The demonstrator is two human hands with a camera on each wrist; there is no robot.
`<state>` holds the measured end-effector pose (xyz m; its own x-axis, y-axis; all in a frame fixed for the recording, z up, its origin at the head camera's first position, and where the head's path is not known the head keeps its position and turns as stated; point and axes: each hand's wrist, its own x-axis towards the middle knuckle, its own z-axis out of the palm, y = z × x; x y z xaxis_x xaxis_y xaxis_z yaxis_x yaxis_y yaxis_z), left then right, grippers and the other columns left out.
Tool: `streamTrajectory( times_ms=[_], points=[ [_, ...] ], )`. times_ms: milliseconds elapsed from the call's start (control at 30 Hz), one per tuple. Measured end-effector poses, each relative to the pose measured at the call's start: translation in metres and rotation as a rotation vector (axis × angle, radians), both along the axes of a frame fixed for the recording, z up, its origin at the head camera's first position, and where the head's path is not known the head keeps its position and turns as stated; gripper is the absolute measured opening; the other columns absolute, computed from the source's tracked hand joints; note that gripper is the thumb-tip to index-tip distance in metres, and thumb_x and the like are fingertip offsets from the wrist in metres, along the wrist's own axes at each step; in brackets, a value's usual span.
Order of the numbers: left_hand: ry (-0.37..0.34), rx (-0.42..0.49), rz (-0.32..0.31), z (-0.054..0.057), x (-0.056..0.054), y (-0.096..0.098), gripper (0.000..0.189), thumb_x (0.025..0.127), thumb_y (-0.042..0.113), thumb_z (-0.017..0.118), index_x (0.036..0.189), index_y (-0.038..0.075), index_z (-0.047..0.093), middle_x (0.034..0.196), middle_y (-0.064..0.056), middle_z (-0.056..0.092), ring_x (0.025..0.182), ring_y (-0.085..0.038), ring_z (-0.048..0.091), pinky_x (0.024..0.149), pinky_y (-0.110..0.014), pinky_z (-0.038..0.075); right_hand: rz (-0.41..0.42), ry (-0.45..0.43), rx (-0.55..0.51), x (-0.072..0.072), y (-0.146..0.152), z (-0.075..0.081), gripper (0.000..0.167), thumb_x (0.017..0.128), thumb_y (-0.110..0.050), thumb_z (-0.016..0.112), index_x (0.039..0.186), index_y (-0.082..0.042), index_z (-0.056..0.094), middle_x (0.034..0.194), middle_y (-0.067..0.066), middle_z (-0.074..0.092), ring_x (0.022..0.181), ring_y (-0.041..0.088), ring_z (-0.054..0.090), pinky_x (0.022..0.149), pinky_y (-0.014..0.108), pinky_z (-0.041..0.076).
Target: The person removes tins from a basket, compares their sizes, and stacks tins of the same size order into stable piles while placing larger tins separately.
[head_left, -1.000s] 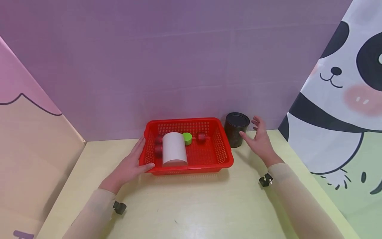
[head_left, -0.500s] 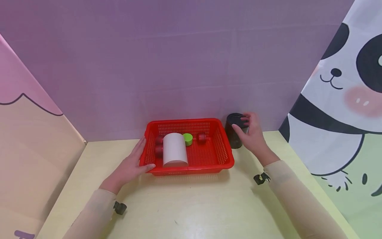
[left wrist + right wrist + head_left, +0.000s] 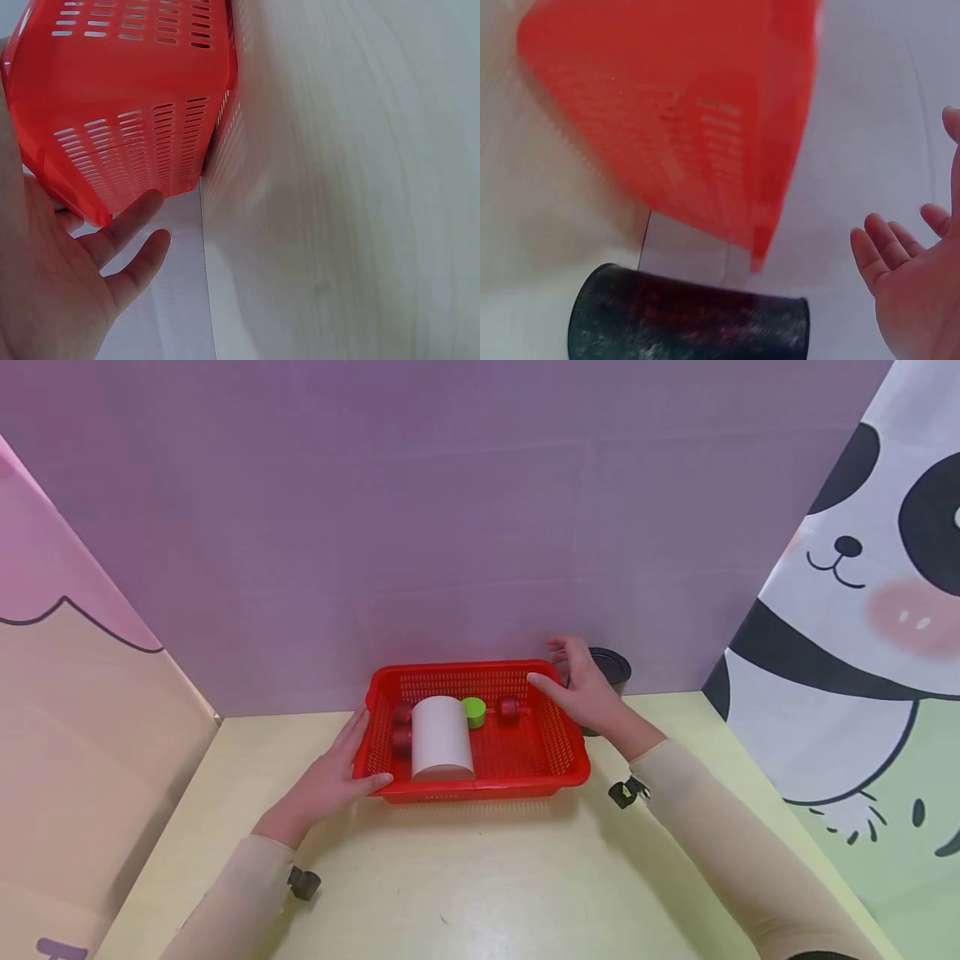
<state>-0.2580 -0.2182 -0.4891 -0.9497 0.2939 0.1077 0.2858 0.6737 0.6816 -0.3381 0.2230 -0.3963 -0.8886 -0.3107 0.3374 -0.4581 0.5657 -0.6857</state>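
A red plastic basket (image 3: 480,789) with slotted walls stands on the table. Along its left side lies my left hand (image 3: 322,785), with straight fingers against the wall and the thumb over the front rim; in the left wrist view two fingers (image 3: 135,259) spread below the basket's edge. My right hand (image 3: 590,697) hovers around the basket's back right corner, fingers loose and holding nothing. Inside the basket lie a white cylinder (image 3: 441,739), a bright green round piece (image 3: 475,713) and several dark red rounded pieces (image 3: 509,708), partly hidden.
A black can (image 3: 613,667) stands just right of the basket, partly hidden by my right hand and arm. Behind the basket rises a purple backdrop (image 3: 465,527); a panda print (image 3: 840,635) covers the right side. The pale table (image 3: 480,885) stretches in front.
My right hand has moved left, from the right side of the black can across its top to the basket's back right corner. My left hand and the basket stay in place.
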Motion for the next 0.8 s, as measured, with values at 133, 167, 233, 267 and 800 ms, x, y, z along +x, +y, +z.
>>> streamTrajectory(
  times_ms=[133, 167, 233, 267, 800],
  points=[
    [-0.004, -0.007, 0.006, -0.002, -0.001, 0.0, 0.127, 0.09, 0.048, 0.089, 0.18, 0.03, 0.002, 0.186, 0.001, 0.006, 0.164, -0.041, 0.028, 0.101, -0.06, 0.062, 0.027, -0.025, 0.034, -0.004, -0.009, 0.003, 0.075, 0.104, -0.036, 0.078, 0.16, -0.007, 0.037, 0.156, 0.022, 0.046, 0.139, 0.041, 0.052, 0.114, 0.065, 0.052],
    [-0.004, -0.008, 0.006, -0.002, -0.001, 0.0, 0.127, 0.09, 0.048, 0.089, 0.18, 0.031, 0.001, 0.186, 0.001, 0.006, 0.164, -0.041, 0.028, 0.101, -0.06, 0.062, 0.036, -0.032, 0.042, -0.004, -0.012, 0.004, 0.076, 0.104, -0.036, 0.078, 0.16, -0.007, 0.037, 0.157, 0.021, 0.046, 0.14, 0.041, 0.052, 0.113, 0.064, 0.052],
    [-0.007, -0.008, 0.008, -0.002, -0.001, 0.0, 0.128, 0.09, 0.049, 0.09, 0.18, 0.032, 0.001, 0.186, 0.002, 0.005, 0.164, -0.041, 0.029, 0.101, -0.059, 0.062, 0.052, -0.047, 0.062, -0.006, -0.018, 0.005, 0.078, 0.103, -0.038, 0.079, 0.161, -0.008, 0.037, 0.158, 0.02, 0.045, 0.14, 0.04, 0.052, 0.113, 0.062, 0.053],
    [-0.007, -0.004, 0.009, -0.002, -0.001, 0.001, 0.128, 0.09, 0.049, 0.09, 0.18, 0.032, 0.001, 0.186, 0.003, 0.006, 0.164, -0.041, 0.029, 0.101, -0.059, 0.062, 0.059, -0.052, 0.072, -0.006, -0.021, 0.005, 0.078, 0.103, -0.039, 0.079, 0.161, -0.008, 0.037, 0.159, 0.019, 0.045, 0.141, 0.039, 0.052, 0.113, 0.062, 0.053],
    [0.0, 0.009, -0.003, -0.001, -0.003, 0.006, 0.124, 0.092, 0.046, 0.088, 0.18, 0.031, 0.002, 0.186, 0.004, 0.005, 0.163, -0.041, 0.029, 0.1, -0.059, 0.063, 0.182, -0.104, 0.208, -0.01, -0.066, 0.012, 0.086, 0.098, -0.049, 0.082, 0.164, -0.017, 0.037, 0.162, 0.012, 0.044, 0.145, 0.039, 0.051, 0.105, 0.055, 0.061]
  ],
)
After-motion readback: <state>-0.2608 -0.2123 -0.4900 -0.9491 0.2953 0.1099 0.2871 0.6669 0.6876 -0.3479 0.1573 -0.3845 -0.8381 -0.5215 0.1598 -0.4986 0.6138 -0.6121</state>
